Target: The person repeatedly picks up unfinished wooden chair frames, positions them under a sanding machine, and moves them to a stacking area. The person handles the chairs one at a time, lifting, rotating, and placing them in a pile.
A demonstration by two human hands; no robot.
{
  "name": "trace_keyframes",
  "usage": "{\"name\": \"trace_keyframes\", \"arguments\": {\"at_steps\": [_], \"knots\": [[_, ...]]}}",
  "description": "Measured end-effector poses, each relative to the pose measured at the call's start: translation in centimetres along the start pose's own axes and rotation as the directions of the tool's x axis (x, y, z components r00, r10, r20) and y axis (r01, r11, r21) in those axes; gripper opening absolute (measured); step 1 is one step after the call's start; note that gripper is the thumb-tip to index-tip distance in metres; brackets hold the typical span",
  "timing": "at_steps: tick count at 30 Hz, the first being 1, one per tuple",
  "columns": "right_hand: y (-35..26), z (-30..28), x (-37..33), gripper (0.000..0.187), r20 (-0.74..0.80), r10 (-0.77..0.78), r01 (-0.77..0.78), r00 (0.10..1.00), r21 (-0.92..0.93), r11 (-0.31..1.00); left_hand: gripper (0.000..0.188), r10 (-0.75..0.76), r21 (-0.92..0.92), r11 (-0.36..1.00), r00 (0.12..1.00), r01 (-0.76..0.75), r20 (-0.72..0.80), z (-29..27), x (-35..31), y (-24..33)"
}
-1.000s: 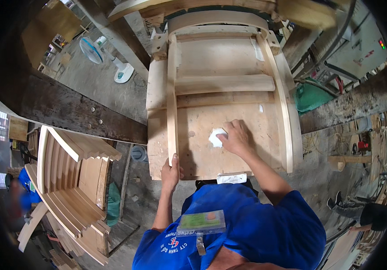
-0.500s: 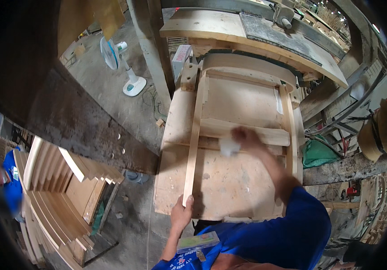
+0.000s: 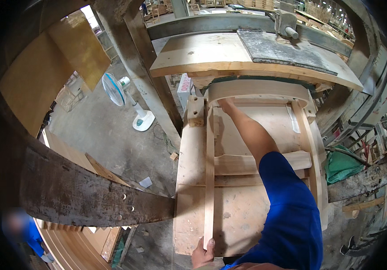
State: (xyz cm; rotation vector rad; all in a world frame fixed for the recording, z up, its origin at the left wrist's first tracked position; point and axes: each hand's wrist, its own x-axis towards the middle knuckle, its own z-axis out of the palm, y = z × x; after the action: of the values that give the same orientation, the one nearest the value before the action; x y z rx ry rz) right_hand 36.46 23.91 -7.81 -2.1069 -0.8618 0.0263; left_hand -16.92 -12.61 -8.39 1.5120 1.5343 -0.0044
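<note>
A pale wooden frame (image 3: 209,193) lies on a worn wooden board (image 3: 236,225), with two long side rails, a crosspiece (image 3: 261,163) and a curved band (image 3: 258,90) at its far end. My left hand (image 3: 203,253) is closed around the near end of the left side rail, thumb on top. Stretched across the frame, my right arm takes my right hand (image 3: 226,104) to the far left corner, beside the curved band. The band partly hides its fingers, so their grip cannot be made out.
Wooden blocks (image 3: 196,111) flank the frame's far end. Beyond stands a metal press with a wide board (image 3: 202,49). A rusty steel beam (image 3: 90,193) crosses on the left, near a standing fan (image 3: 143,120) and stacked curved wood (image 3: 72,247). A co-worker's blue sleeve (image 3: 34,236) shows lower left.
My right hand has gone from the crosspiece to the far left corner. The blurred white piece beside it is gone from there. My left hand keeps the rail end; the view has shifted.
</note>
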Motion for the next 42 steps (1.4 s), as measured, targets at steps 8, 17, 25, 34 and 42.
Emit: {"name": "trace_keyframes", "arguments": {"at_steps": [8, 17, 25, 34, 42], "knots": [[-0.3, 0.3, 0.5, 0.017, 0.419, 0.187, -0.382, 0.888, 0.446, 0.809, 0.088, -0.124, -0.67, 0.711, 0.976, 0.212, 0.176, 3.7, 1.4, -3.4], [-3.1, -3.7, -1.9, 0.018, 0.67, 0.072, -0.3, 0.739, 0.232, 0.925, 0.073, -0.05, -0.038, 0.998, 0.999, 0.049, -0.013, -0.9, -2.1, 2.6], [-1.7, -14.5, -13.5, 0.02, 0.674, -0.085, -0.253, 0.733, 0.388, 0.886, 0.062, 0.03, -0.121, 0.992, 0.999, -0.027, 0.021, -1.4, -1.5, 1.8], [6.6, -30.9, -43.0, 0.022, 0.354, -0.174, 0.219, 0.919, -0.09, 0.972, 0.061, 0.143, -0.195, 0.973, 0.984, -0.119, 0.11, -1.9, -0.7, -0.6], [15.1, -46.1, -52.4, 0.049, -0.17, 0.194, -0.257, 0.966, -0.633, 0.731, 0.064, 0.198, -0.224, 0.96, 0.974, -0.17, 0.109, -1.0, -0.2, 0.3]]}}
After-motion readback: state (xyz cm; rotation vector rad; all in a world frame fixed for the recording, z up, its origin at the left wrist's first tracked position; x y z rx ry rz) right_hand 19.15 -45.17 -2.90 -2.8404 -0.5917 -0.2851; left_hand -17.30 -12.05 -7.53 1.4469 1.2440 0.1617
